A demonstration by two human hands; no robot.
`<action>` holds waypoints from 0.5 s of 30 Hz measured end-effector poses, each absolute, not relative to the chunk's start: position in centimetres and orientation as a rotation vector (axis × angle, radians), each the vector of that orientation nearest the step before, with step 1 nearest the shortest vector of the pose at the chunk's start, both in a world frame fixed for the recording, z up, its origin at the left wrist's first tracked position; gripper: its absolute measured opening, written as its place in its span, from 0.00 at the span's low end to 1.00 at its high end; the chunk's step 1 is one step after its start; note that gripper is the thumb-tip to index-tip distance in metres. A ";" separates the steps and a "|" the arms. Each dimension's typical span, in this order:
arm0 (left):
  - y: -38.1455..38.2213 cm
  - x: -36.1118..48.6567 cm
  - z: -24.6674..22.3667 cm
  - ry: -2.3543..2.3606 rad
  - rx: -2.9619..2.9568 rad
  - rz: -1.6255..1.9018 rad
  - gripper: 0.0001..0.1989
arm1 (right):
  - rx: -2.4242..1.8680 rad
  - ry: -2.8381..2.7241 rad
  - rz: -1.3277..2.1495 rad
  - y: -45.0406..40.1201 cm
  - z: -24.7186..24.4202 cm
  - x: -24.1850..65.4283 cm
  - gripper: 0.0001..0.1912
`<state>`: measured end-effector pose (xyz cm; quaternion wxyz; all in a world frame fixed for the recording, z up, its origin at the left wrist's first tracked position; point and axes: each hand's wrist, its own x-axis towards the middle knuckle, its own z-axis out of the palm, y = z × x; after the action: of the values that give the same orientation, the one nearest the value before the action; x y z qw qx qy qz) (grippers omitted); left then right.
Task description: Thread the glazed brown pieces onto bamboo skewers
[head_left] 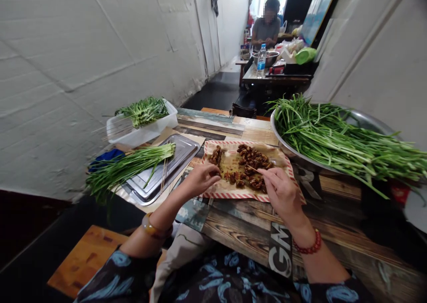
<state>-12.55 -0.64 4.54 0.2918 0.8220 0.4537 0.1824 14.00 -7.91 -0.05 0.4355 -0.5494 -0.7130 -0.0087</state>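
A bottle (261,62) and a bowl (272,58) stand on the far table (250,74).

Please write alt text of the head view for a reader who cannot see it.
A person's right hand holds a thin stick at dark brown pieces on a striped-edged sheet, the left hand over its left side. Green stalks lie partly on a metal tray at left; more greens fill a metal bowl at right.

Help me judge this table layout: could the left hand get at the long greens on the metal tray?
Probably yes: the left hand is near the tray, the pale ends of the greens point towards that hand, and only a few thin sticks seem to lie between.
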 end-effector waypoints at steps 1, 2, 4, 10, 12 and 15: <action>-0.6 -12.1 4.8 1.162 2.071 0.592 0.09 | -1.365 -1.767 -0.026 -8.0 0.1 13.9 0.15; -0.6 -11.5 5.1 1.115 1.929 0.682 0.11 | -1.358 -1.762 -0.030 -8.1 0.3 13.9 0.15; -0.5 -10.1 5.5 1.019 1.644 0.808 0.13 | -1.335 -1.759 -0.041 -8.1 0.6 13.8 0.15; 0.3 -6.1 5.2 0.795 1.323 0.914 0.15 | -1.331 -1.743 -0.050 -8.0 0.7 14.1 0.16; 0.6 -5.4 5.0 0.779 1.297 0.907 0.16 | -1.347 -1.733 -0.040 -7.9 0.5 14.4 0.17; 1.1 -4.9 4.9 0.730 1.260 0.888 0.19 | -1.375 -1.718 -0.036 -7.9 0.4 14.7 0.17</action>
<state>-4.89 1.06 4.86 0.6578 0.5563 0.3223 0.3923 14.70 -7.88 0.41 0.4532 -0.5570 -0.6958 -0.0144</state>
